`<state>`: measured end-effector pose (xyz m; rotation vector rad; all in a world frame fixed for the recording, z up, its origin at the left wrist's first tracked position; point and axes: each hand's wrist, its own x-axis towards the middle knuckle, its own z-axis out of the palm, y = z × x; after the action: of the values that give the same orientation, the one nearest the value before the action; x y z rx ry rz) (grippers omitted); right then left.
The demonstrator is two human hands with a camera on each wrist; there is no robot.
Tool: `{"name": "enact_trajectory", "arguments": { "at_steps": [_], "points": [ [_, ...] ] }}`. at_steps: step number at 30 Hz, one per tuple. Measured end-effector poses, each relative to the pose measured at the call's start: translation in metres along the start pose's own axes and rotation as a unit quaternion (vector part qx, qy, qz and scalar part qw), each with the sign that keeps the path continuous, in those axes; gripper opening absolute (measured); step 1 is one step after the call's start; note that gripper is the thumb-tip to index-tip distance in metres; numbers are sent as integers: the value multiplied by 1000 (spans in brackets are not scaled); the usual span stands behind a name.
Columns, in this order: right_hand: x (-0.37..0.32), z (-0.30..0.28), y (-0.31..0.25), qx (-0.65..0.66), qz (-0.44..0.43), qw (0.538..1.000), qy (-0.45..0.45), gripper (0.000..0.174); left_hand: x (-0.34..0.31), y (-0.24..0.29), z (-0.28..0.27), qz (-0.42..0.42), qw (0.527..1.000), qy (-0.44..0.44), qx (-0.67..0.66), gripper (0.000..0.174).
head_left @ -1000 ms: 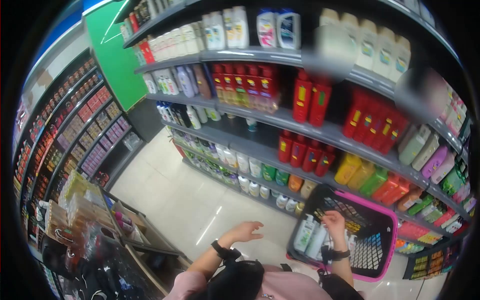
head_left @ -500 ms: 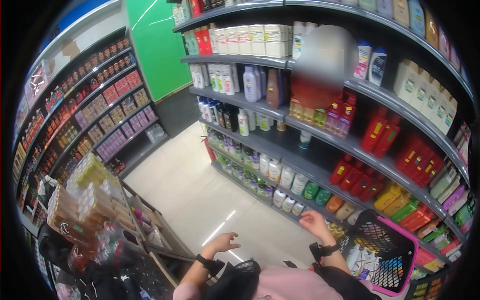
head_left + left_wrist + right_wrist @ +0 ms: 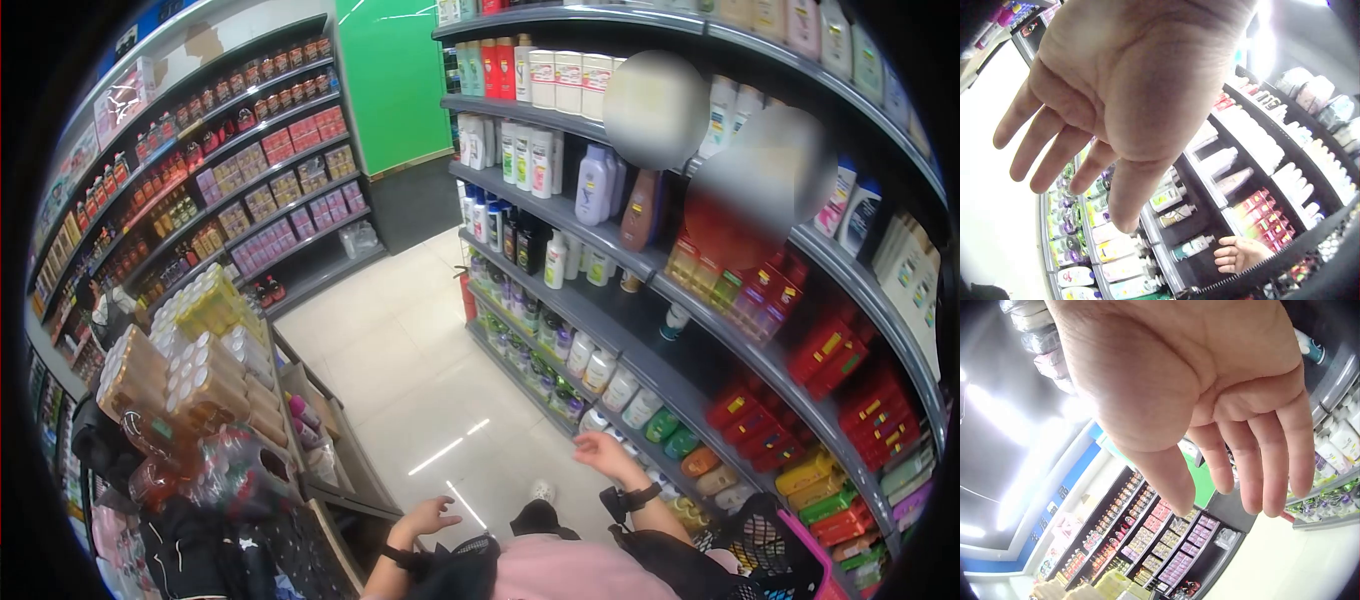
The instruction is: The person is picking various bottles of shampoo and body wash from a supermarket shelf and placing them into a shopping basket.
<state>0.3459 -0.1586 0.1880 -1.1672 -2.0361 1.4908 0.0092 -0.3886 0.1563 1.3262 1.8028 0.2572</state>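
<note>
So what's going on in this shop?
A person in a pink top is between shelves of bottles and a pile of wrapped packs. Their left hand and right hand are both empty, fingers loose. A basket with a pink rim is on their right. Neither hand is touching any bottles.

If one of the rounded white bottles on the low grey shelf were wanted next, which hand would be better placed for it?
Probably the right hand: it is empty, open and close to the white bottles. The left hand, also empty and open, is farther from them.
</note>
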Motion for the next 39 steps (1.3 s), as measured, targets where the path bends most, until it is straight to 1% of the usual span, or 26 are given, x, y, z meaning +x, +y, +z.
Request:
{"name": "enact_trajectory", "arguments": {
  "at_steps": [1, 3, 6, 8, 10, 12, 13, 15, 17, 18, 19, 22, 23, 24, 26, 27, 29, 30, 32, 33, 35, 38, 39],
  "points": [
    [12, -1, -1, 1, -1, 1000, -4, 35, 4, 0, -6, -26, 1000, 11, -9, 64],
    [38, -8, -2, 10, -27, 999, -23, 37, 22, -3, -17, -36, 999, 12, -12, 65],
    [77, -31, 4, -12, -44, 999, -18, 38, 61, 6, -30, -45, 999, 8, -11, 65],
    [99, -57, 13, -19, -29, 999, -10, 37, 98, 21, -39, -42, 999, -2, -10, 65],
    [119, -82, 10, -26, -14, 1000, -1, 36, 145, 41, -57, 14, 1000, -11, 5, 65],
    [130, -106, 1, -11, 34, 998, 45, 36, 191, 67, -76, 65, 996, -8, 56, 63],
    [135, -115, 3, -24, 41, 997, 59, 36, 214, 81, -86, 85, 993, -2, 79, 62],
    [149, -128, 29, -28, 40, 996, 69, 36, 250, 116, -104, 138, 984, 55, 100, 60],
    [159, -141, 49, -30, 38, 996, 79, 36, 279, 148, -119, 178, 981, 64, 53, 58],
    [163, -146, 52, -38, 50, 994, 85, 36, 293, 162, -124, 177, 981, 58, 53, 58],
    [165, -150, 53, -46, 63, 993, 91, 36, 307, 175, -129, 193, 980, 45, 28, 57],
    [163, -155, 49, -14, 95, 990, 100, 36, 339, 196, -138, 215, 976, 19, -10, 58],
    [165, -158, 56, -14, 99, 990, 103, 36, 353, 203, -143, 227, 974, 12, -21, 58],
    [166, -160, 66, 1, 99, 990, 102, 36, 369, 210, -149, 229, 973, 7, -21, 58],
    [170, -167, 75, 17, 101, 989, 104, 36, 406, 221, -164, 243, 967, 15, -67, 62],
    [171, -169, 75, 10, 109, 986, 123, 37, 428, 225, -170, 245, 967, 8, -66, 62],
    [179, -173, 78, 6, 120, 981, 153, 38, 474, 237, -185, 272, 950, 139, -59, 67],
    [183, -173, 80, 7, 123, 978, 167, 37, 493, 247, -195, 277, 950, 132, -58, 67],
    [195, -172, 84, 9, 130, 974, 188, 37, 528, 265, -214, 277, 941, 188, -42, 72],
    [202, -170, 86, 24, 136, 971, 196, 36, 552, 270, -220, 285, 941, 181, -41, 72],
    [221, -167, 80, 40, 146, 965, 214, 36, 601, 278, -229, 298, 933, 190, -67, 80],
    [253, -158, 64, 41, 181, 951, 247, 32, 636, 297, -252, 303, 934, 183, -46, 85],
    [267, -155, 63, 46, 164, 953, 249, 32, 647, 301, -258, 310, 933, 174, -48, 85]
  ]
}}
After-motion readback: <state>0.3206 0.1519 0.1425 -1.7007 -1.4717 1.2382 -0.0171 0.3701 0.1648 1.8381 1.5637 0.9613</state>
